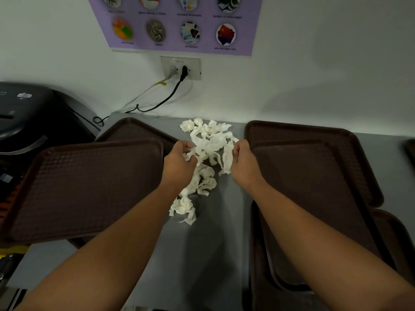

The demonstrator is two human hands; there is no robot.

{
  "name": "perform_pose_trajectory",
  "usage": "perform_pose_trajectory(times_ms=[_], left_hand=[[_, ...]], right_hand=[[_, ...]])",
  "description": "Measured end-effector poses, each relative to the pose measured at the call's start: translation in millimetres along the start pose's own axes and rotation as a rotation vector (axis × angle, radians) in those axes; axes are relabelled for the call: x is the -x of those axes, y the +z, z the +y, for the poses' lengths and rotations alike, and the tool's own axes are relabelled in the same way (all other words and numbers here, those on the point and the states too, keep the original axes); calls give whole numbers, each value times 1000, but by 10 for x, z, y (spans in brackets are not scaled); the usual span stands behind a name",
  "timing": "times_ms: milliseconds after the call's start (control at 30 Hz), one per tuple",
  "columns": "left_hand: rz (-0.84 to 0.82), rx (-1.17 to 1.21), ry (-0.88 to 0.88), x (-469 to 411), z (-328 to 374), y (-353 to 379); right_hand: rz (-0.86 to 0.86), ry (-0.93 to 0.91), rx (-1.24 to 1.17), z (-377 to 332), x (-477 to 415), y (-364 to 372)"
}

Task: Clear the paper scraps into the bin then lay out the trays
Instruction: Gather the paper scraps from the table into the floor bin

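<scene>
A heap of crumpled white paper scraps [207,142] lies on the grey counter [208,243], running from the wall towards me between two groups of brown trays. My left hand [179,158] grips scraps at the heap's left side. My right hand [241,160] grips a strip at its right side. More scraps [186,205] trail below my left wrist. Two overlapping brown trays [85,187] sit on the left. Several stacked brown trays [314,176] sit on the right. No bin is plainly in view.
A black paper shredder [33,117] stands at the far left against the wall. Cables [161,102] run from a wall socket [180,68] down to the counter. A purple poster [179,23] hangs above. Another tray's edge [411,151] shows at the far right.
</scene>
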State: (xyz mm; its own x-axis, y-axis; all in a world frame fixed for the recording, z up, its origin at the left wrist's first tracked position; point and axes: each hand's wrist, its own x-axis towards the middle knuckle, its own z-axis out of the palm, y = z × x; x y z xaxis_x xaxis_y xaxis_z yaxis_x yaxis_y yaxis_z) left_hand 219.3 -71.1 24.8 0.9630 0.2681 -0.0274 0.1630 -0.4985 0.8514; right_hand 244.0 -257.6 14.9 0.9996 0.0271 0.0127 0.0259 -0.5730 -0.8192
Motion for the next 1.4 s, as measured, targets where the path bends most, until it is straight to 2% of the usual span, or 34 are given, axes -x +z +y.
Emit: perform_pose_trajectory(times_ms=[133,233,367,433,500,567,633,733,900,1067,1200,1400], left_hand=[[-10,-83,8,110,42,25],[64,-139,-8,246,108,-7],[190,-75,-36,491,184,-131],[226,-8,-63,623,132,-227],[241,-38,-57,797,47,-365],[286,-141,-34,1002,-60,-521],[378,-122,-48,1253,-174,-686],[506,-67,-113,1673,-368,-963],[653,-217,-305,2382,-834,-1472],[783,-133,-381,2998,-1255,-1851],[781,-53,-558,3290,-1771,-2053],[627,-67,-704,3458,-3060,-2123]], right_hand=[[-106,97,-183,14,89,-50],[-189,109,-217,-54,177,-49],[-320,11,-122,-222,342,14],[-391,-2,-239,-337,423,85],[-450,-58,-289,-499,536,174],[-427,-183,-209,-641,648,328],[-432,-254,-176,-802,802,531],[-488,-292,-192,-1046,1136,873],[-683,-463,-180,-1395,1792,1452],[-851,-575,-137,-1611,2435,2009],[-945,-589,-73,-1595,2815,2579],[-955,-528,94,-1269,3197,3565]])
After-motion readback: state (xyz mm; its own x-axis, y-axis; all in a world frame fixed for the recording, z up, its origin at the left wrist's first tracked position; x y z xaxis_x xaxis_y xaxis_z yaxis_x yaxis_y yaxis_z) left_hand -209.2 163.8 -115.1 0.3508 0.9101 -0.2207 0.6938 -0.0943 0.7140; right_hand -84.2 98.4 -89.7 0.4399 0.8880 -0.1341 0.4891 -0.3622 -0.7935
